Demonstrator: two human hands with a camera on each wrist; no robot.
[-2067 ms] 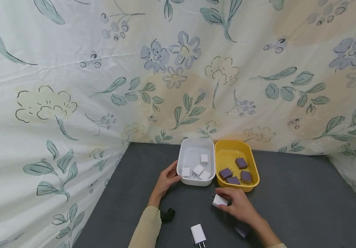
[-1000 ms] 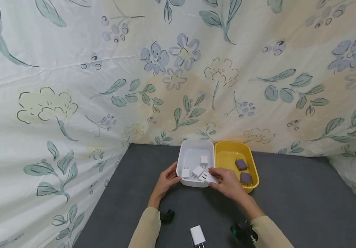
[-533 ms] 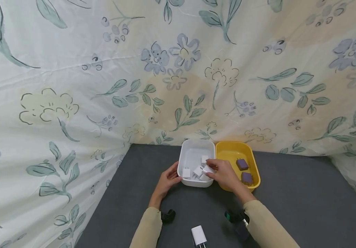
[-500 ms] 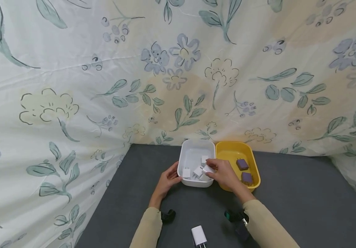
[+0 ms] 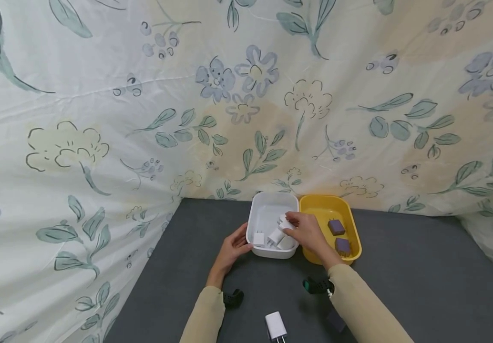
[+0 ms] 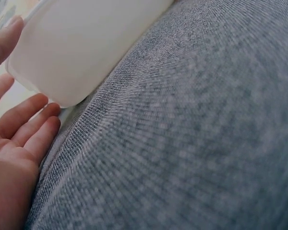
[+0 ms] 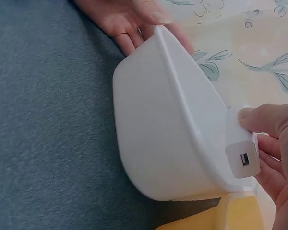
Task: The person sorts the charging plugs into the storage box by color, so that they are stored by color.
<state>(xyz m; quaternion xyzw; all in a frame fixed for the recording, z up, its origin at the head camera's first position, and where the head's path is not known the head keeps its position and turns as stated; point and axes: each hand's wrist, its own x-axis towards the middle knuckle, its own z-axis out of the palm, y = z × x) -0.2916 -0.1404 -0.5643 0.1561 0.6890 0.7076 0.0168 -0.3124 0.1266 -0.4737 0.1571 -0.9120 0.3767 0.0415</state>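
My right hand (image 5: 308, 232) pinches a white USB charger (image 7: 242, 158) between thumb and fingers, over the inside of the white bin (image 5: 268, 209). Its USB port shows in the right wrist view. Beneath the hand, several white plug chargers (image 5: 258, 239) lie on the bin floor, some partly covered by the fingers. My left hand (image 5: 232, 245) rests at the bin's near left corner. Its fingers are extended along the outer wall, the thumb up by the rim. In the left wrist view, the left fingertips (image 6: 50, 109) lie right at the bin's wall.
Against the white bin stands a yellow bin (image 5: 353, 233) holding purple chargers (image 5: 336, 226); my right forearm crosses its near left corner. One more white charger (image 5: 276, 325) lies on the dark table nearer me. A dark purple charger (image 5: 336, 320) is beside my right sleeve. Floral fabric (image 5: 255, 157) hangs behind.
My right hand has carried the white charger from in front of the bins up over the white bin's rim, then farther in. My left hand stays at the bin.
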